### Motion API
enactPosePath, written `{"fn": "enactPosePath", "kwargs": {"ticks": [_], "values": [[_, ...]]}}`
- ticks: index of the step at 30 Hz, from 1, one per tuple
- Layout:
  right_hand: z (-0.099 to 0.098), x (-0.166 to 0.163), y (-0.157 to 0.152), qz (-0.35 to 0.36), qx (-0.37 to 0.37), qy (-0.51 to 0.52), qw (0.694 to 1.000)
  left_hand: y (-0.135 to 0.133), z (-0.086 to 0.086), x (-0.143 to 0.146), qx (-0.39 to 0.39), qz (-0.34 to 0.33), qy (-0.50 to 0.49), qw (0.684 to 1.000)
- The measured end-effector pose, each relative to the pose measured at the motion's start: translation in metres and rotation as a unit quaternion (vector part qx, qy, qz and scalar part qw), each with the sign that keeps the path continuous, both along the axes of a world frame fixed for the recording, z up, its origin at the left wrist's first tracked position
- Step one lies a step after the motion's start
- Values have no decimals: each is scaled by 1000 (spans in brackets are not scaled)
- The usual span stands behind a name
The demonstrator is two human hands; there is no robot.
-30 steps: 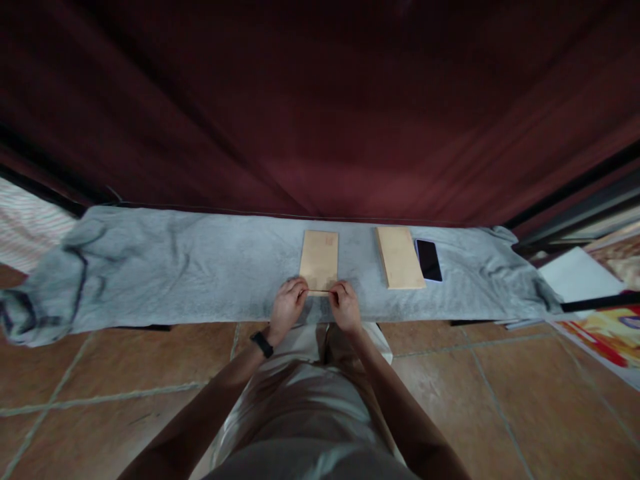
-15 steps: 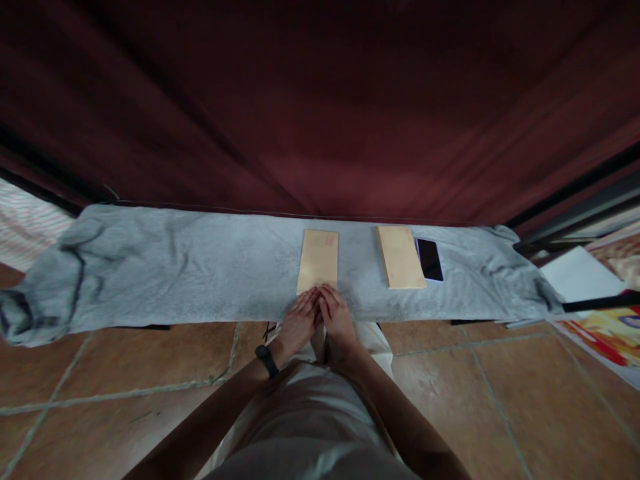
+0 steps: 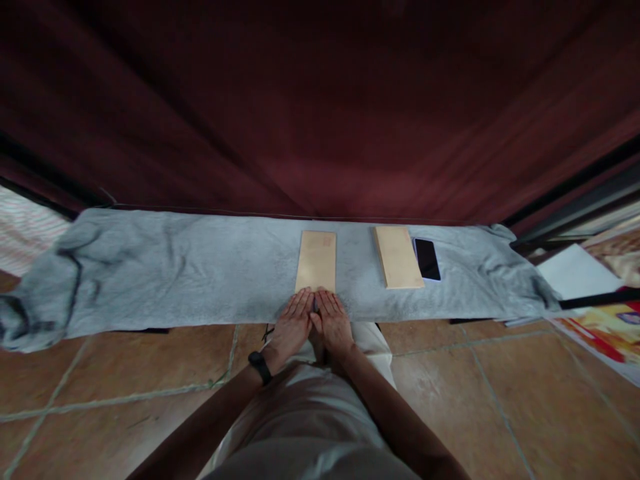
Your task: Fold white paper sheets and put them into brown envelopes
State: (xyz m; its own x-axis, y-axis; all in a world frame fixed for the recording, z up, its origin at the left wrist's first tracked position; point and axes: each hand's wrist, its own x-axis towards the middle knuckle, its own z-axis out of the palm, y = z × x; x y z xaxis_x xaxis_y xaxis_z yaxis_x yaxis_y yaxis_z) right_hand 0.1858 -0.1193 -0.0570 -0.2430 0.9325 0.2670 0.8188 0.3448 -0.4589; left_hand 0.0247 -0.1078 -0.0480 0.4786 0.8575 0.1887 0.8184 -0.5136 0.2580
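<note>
A tan paper envelope (image 3: pixel 317 259) lies flat on the grey cloth, its long side pointing away from me, with small reddish print at its far right corner. On its near end rest the fingertips of my left hand (image 3: pixel 294 321), stretched out flat; a dark watch is on that wrist. Beside it my right hand (image 3: pixel 334 324) also lies with fingers extended on the near end. The two hands almost meet, thumbs close together. To the right is a stack of similar envelopes (image 3: pixel 399 257), slightly turned.
A phone (image 3: pixel 427 259) with a dark screen lies against the right side of the stack. The grey cloth (image 3: pixel 225 267) covers a long narrow surface before a dark red curtain (image 3: pixel 320 133). White paper (image 3: pixel 577 272) and a colourful printed sheet (image 3: pixel 605 337) are at the far right.
My hands have spread slightly apart along the envelope's near edge, and their fingers have straightened and flattened. The envelope, stack and phone keep their places on the cloth.
</note>
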Motion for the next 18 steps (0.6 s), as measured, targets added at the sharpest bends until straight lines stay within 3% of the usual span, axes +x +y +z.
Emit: {"fn": "enactPosePath", "kwargs": {"ticks": [18], "values": [[-3, 31, -8, -48, 12, 0, 999, 5, 6, -17, 27, 90, -70, 993]]}}
